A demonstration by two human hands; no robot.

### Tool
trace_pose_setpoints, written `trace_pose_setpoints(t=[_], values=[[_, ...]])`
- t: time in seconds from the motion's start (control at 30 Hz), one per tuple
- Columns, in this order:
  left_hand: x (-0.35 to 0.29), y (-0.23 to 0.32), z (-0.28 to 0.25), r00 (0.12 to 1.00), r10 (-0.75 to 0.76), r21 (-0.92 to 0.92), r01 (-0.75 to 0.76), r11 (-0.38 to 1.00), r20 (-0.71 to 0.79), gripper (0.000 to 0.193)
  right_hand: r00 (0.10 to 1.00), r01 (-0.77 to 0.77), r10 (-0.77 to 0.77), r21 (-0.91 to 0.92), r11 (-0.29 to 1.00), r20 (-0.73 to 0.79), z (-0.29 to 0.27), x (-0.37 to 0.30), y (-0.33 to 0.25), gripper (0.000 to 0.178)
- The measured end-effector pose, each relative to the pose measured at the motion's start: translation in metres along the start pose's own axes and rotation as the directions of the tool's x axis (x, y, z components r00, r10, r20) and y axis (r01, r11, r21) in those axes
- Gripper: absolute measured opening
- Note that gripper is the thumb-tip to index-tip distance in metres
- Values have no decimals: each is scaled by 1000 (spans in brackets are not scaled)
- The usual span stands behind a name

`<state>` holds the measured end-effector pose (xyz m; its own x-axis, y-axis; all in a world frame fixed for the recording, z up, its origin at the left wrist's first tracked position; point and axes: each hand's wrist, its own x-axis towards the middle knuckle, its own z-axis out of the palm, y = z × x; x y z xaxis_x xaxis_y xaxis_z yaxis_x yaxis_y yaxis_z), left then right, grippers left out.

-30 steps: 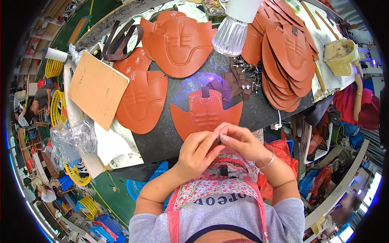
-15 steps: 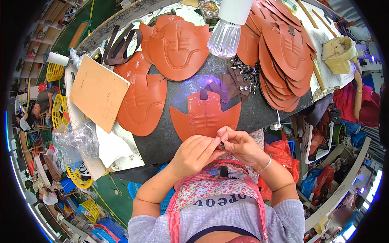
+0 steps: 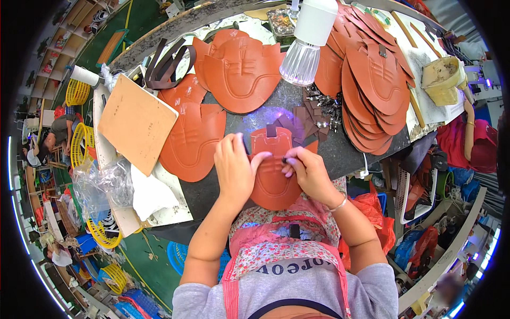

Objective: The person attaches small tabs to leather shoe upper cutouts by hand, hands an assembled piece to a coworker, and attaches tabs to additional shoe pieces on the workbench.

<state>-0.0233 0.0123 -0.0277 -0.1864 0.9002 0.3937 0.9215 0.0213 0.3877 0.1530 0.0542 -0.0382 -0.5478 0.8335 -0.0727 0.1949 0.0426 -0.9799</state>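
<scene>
A reddish-brown leather panel (image 3: 276, 183) with stitched lines lies in front of me at the table's near edge. A short dark strap tab (image 3: 271, 131) stands at its top. My left hand (image 3: 234, 165) rests at the panel's left side, fingers stretched out and thumb over the leather. Above the panel's right side, my right hand (image 3: 311, 173) pinches a small dark piece (image 3: 285, 159) between thumb and fingers; its exact kind is too small to tell. Just beyond lie dark strap pieces (image 3: 300, 123) and a heap of small metal buckles (image 3: 325, 109).
Stacked leather panels stand at right (image 3: 380, 90) and back left (image 3: 241, 69). A white lamp (image 3: 313, 26) hangs over the back. A tan board (image 3: 137, 123), dark straps (image 3: 169, 66) and a yellowish tub (image 3: 442, 80) lie around. Other people work at both sides.
Both hands have moved forward from my lap side and parted, coming over the leather panel. The small dark piece is now in my right hand alone. The panel sits nearer me.
</scene>
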Motion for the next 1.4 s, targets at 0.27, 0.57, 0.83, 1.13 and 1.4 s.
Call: trace_pose_setpoints(t=[0.27, 0.57, 0.83, 1.13, 1.4], values=[[-1, -7, 0, 842, -332, -596, 537, 597, 425, 14, 980, 109, -112, -28, 994, -167, 11, 11, -5, 12], [-7, -12, 2, 868, -175, -817, 497, 293, 465, 12, 978, 147, -132, 84, 986, -159, 15, 20, -3, 12], [-12, -15, 4, 868, -139, -837, 497, 231, 477, 16, 983, -45, 94, 285, 958, -160, 19, 15, -5, 12], [-14, -11, -4, 869, -145, -808, 493, 322, 472, 29, 982, -103, 130, 185, 977, -139, 8, 10, -17, 18], [-9, 8, -20, 754, -231, -751, 649, 121, 614, 29, 990, -124, 140, 482, 867, 2, -5, 5, -32, 23]])
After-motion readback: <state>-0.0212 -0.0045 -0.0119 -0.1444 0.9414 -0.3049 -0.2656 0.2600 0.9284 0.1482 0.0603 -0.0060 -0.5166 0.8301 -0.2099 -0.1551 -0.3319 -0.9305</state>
